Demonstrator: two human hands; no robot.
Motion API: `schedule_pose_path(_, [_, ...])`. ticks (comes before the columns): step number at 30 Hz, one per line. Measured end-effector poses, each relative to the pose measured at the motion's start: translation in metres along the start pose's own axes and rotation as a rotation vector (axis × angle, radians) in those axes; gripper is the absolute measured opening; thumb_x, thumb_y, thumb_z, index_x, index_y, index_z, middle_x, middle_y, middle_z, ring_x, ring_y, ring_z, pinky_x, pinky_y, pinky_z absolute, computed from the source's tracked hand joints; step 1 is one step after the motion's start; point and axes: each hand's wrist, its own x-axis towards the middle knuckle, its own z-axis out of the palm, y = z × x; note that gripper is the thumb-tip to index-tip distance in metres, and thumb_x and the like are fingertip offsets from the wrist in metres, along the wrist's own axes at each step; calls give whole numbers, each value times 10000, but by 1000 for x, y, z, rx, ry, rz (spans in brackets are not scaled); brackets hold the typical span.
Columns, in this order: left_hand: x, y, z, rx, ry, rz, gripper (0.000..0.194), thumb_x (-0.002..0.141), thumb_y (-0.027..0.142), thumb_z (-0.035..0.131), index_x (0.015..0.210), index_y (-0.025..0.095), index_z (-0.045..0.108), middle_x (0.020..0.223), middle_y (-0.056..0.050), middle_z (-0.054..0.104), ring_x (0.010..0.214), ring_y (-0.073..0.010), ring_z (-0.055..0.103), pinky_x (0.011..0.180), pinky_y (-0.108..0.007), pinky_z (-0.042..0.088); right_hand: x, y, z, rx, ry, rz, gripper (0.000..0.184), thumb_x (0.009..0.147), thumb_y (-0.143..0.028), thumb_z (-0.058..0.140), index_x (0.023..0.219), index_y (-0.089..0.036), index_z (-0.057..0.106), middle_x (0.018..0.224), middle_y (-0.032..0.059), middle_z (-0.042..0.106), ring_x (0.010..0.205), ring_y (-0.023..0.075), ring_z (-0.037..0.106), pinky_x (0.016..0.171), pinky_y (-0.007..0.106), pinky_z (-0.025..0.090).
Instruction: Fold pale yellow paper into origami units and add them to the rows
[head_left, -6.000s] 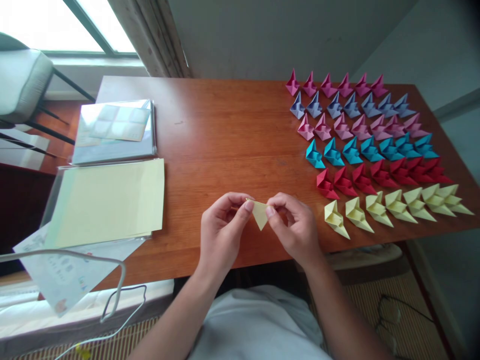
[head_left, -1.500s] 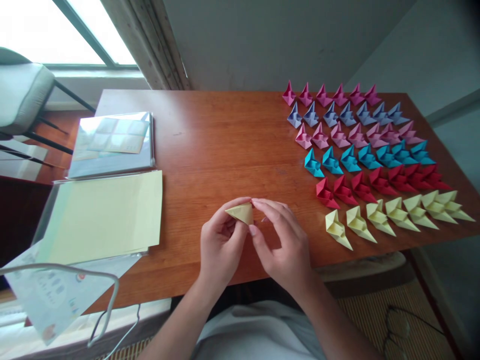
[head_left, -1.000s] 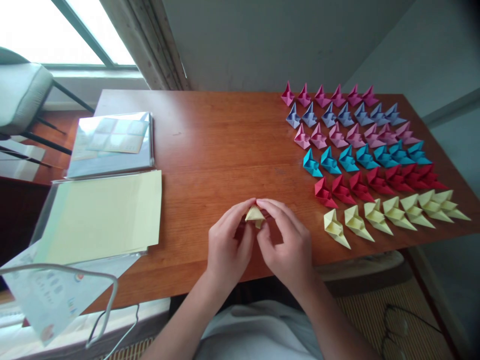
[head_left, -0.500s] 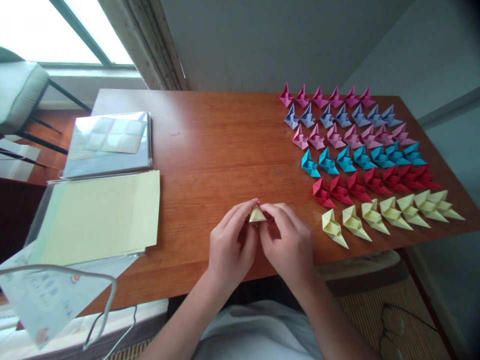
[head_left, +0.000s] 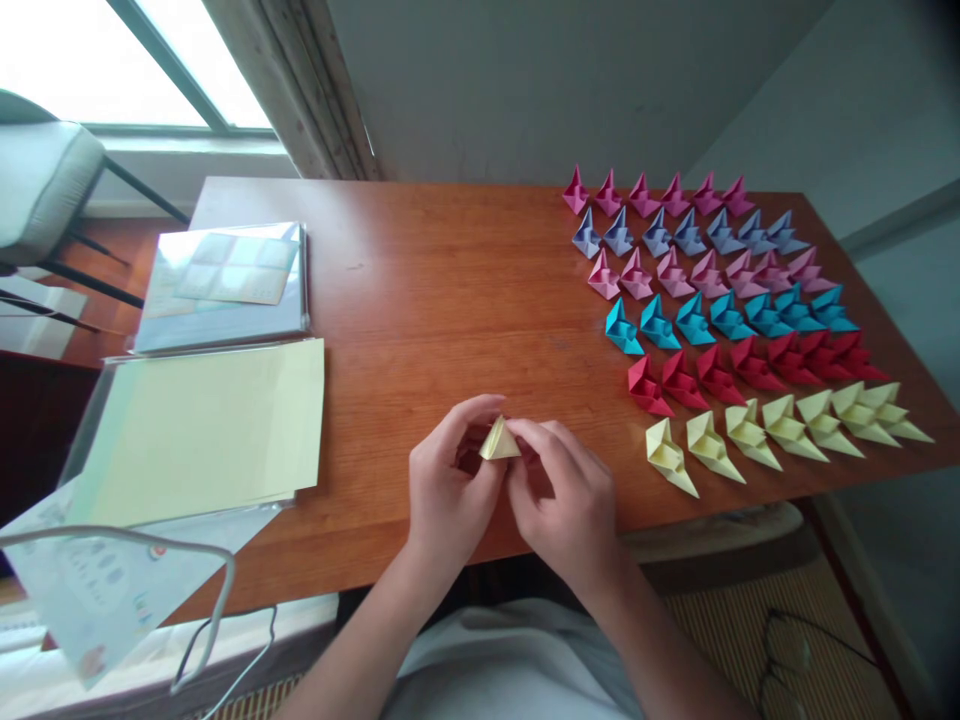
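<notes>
A small folded piece of pale yellow paper (head_left: 499,441), triangular from above, is held over the table's front edge. My left hand (head_left: 454,480) pinches it from the left, thumb below and index finger arched behind it. From the right, my right hand (head_left: 566,490) grips its other side between thumb and fingertips. The fingers partly hide its lower and far sides. To the right of my hands stands a row of folded yellow paper shapes (head_left: 780,430), with pointed ends, in the same pale colour.
Behind the yellow row stand rows of similar shapes in red (head_left: 720,378), blue (head_left: 694,320), pink (head_left: 675,273), lilac (head_left: 656,234) and magenta (head_left: 643,197). Yellow paper sheets (head_left: 210,430) and a plastic-wrapped pack (head_left: 225,285) lie left on the wooden table (head_left: 420,290). A pale cable (head_left: 221,590) loops at front left.
Both hands have shifted slightly left with the folded yellow paper, which is tilted differently and shows more of its face. My left index finger has lifted away from its tip.
</notes>
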Motion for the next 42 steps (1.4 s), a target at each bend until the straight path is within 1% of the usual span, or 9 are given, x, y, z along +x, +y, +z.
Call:
schedule_pose_path(5, [-3,-2,0,-58,-144,11,416,864,169,660,1273,209,597,1083,-67,750,950,-199,742,858,-287,595,1,4,-3,83,74,84,276,880,-78,555,1098,-228,632,924,56,729,821,194,707,732,314,592])
schedule_pose_path(12, [-8,0,2,42,-107,45,322,879,187,658,1195,215,598,997,-49,769,867,-188,755,795,-267,609,1,10,-4,141,92,197,181,892,-153,615,1047,-240,647,886,25,742,753,171,713,670,274,599])
schedule_pose_path(19, [-7,-2,0,92,-75,78,201,915,181,624,1107,214,675,989,-33,770,811,-156,753,730,-216,600,2,15,-8,84,23,49,288,912,-111,591,1168,-231,646,973,60,749,848,188,718,754,311,592])
schedule_pose_path(23, [-5,2,-3,-42,-66,0,172,916,202,631,1058,193,727,923,-35,784,730,-141,729,671,-212,599,5,16,-12,130,24,16,325,927,-90,556,1174,-255,687,977,54,738,885,189,712,768,321,589])
schedule_pose_path(26, [-2,7,-5,-193,-47,-96,146,885,210,677,1002,185,762,916,-38,798,679,-133,718,623,-205,598,6,16,-14,255,-9,117,292,943,-133,561,1145,-272,720,983,42,733,888,184,708,753,315,587])
schedule_pose_path(30, [1,9,-8,-265,-67,-166,143,860,228,718,981,179,775,966,-57,798,750,-157,734,660,-221,612,6,15,-13,344,-47,231,246,951,-189,583,1132,-269,729,1014,44,719,924,194,692,767,322,587])
schedule_pose_path(35, [4,9,-10,-327,-137,-166,236,936,343,642,1047,173,761,942,-66,777,796,-161,722,733,-244,611,6,17,-13,201,-13,102,311,939,-118,585,1187,-257,710,1044,56,702,975,189,676,844,333,571])
schedule_pose_path(37, [4,9,-9,-341,-132,-193,207,893,323,710,1026,170,749,914,-53,774,794,-148,722,741,-219,601,6,16,-14,153,3,50,346,929,-87,580,1212,-245,702,1045,63,698,971,183,675,851,325,567])
schedule_pose_path(42, [4,7,-5,-372,-117,-233,272,787,214,813,1040,182,719,1021,-55,770,881,-154,733,807,-214,597,8,15,-14,253,-31,147,330,936,-104,558,1197,-249,700,1105,63,693,1040,195,663,895,341,564])
